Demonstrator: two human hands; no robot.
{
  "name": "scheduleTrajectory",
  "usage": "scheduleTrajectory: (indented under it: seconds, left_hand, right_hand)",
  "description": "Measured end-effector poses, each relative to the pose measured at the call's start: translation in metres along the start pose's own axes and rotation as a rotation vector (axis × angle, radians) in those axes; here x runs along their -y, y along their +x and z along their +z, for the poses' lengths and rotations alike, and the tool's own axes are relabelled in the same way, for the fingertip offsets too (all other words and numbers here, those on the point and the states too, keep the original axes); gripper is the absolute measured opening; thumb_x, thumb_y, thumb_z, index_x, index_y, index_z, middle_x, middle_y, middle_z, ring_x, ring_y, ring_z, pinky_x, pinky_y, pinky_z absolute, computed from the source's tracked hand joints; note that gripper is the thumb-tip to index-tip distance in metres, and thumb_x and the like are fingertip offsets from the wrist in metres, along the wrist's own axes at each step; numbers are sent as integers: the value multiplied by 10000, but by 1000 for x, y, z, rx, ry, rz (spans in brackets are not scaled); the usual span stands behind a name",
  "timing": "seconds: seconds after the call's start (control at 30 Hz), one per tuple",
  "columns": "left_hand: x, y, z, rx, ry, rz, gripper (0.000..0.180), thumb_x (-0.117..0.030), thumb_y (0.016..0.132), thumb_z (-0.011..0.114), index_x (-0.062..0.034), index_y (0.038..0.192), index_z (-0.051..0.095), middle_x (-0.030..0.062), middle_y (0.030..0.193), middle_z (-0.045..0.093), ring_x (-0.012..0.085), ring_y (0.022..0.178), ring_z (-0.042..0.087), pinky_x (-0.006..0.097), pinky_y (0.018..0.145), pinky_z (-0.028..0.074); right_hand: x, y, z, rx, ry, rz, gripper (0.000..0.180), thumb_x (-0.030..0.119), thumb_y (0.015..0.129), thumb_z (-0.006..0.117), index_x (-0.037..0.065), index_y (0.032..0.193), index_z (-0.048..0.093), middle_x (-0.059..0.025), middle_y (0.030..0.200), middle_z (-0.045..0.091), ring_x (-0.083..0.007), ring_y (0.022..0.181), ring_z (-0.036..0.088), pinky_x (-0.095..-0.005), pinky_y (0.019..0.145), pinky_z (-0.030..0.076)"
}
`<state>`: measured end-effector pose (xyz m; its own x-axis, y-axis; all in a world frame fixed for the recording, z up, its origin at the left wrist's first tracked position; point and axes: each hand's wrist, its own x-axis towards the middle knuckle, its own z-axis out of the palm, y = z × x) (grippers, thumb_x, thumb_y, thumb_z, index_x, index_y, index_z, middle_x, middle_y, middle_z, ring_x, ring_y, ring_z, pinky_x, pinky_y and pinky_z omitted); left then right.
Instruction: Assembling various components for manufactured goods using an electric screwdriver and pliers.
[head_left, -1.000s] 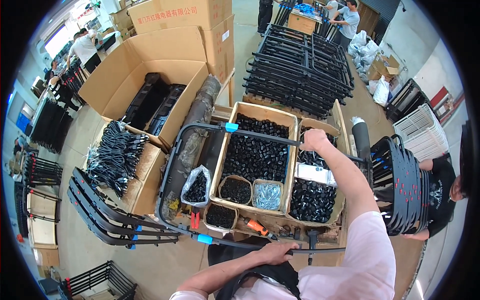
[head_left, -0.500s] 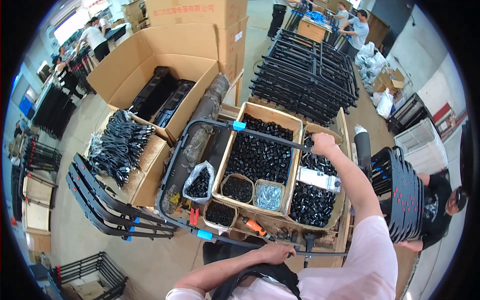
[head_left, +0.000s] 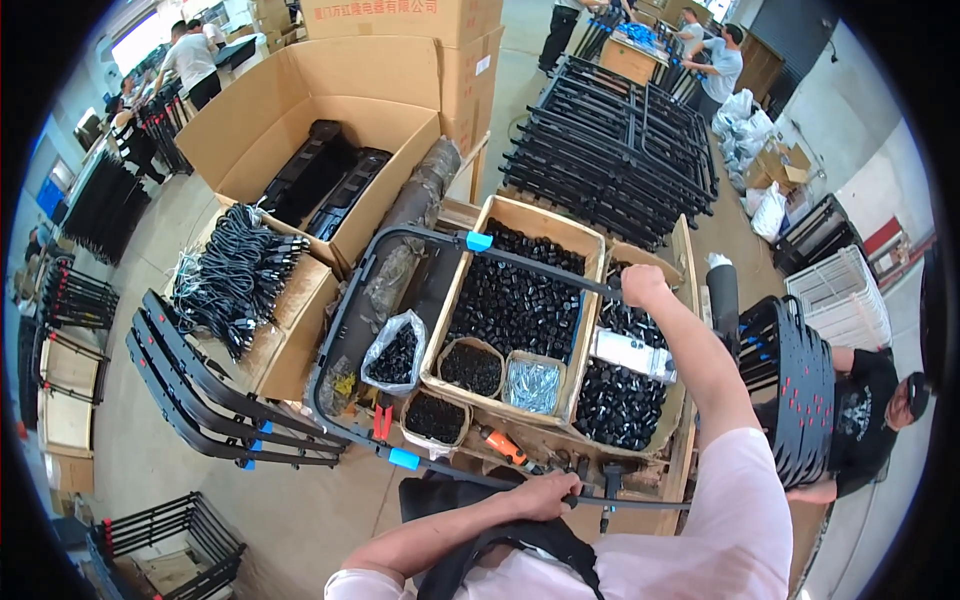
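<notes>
A long black U-shaped tube frame (head_left: 545, 270) lies across the workbench, its bend on the left and two blue bands around it. My right hand (head_left: 645, 285) is closed around the end of its far bar, above a bin of black plastic caps (head_left: 622, 405). At the near bar, close to my body, my left hand (head_left: 543, 496) is closed on the tube. A small dark part shows at its fingertips, too small to name. An orange-handled power tool (head_left: 505, 446) and a black power driver (head_left: 611, 482) lie close to my left hand.
A wooden tray (head_left: 437, 340) holds black caps, small black parts and silver screws (head_left: 531, 386). Red-handled pliers (head_left: 382, 420) lie beside a bag of black parts (head_left: 395, 352). Bundled cables (head_left: 240, 280) and stacked frames (head_left: 205, 385) stand left. Another person (head_left: 870, 420) stands at right by more frames.
The whole view has shifted slightly. Both hands keep their hold on the tube frame, with no clear movement against the bench.
</notes>
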<state>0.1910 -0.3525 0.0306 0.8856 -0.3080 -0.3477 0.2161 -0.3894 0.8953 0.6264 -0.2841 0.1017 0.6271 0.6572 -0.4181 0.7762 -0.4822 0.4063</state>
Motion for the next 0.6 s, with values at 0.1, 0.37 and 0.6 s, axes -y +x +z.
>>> scheduleTrajectory:
  seconds: [0.1, 0.37, 0.6]
  left_hand:
    - [-2, -1, -4, -12, 82, 30, 382, -179, 946, 636, -158, 1327, 604, 161, 1316, 658, 365, 1232, 621, 476, 1002, 513]
    - [-13, -2, -17, 110, -27, 20, 400, -211, 1003, 467, -210, 1362, 642, 197, 1205, 726, 384, 1119, 691, 500, 976, 532]
    - [-16, -1, -10, 106, 95, -22, 400, -444, 1027, 567, -331, 1405, 632, 150, 1299, 711, 380, 1191, 673, 518, 1003, 533]
  right_hand:
    - [-1, 4, 6, -290, 186, 64, 252, 155, 875, 650, 79, 1074, 785, -184, 1174, 758, -342, 1102, 738, -474, 921, 598]
    - [-2, 4, 17, -185, 234, -27, 231, 179, 878, 633, 84, 1008, 798, -201, 1115, 769, -344, 1078, 746, -467, 917, 600]
    - [-1, 3, 13, -116, 24, 55, 262, 152, 874, 641, 76, 1071, 795, -178, 1098, 780, -327, 1051, 761, -467, 898, 605]
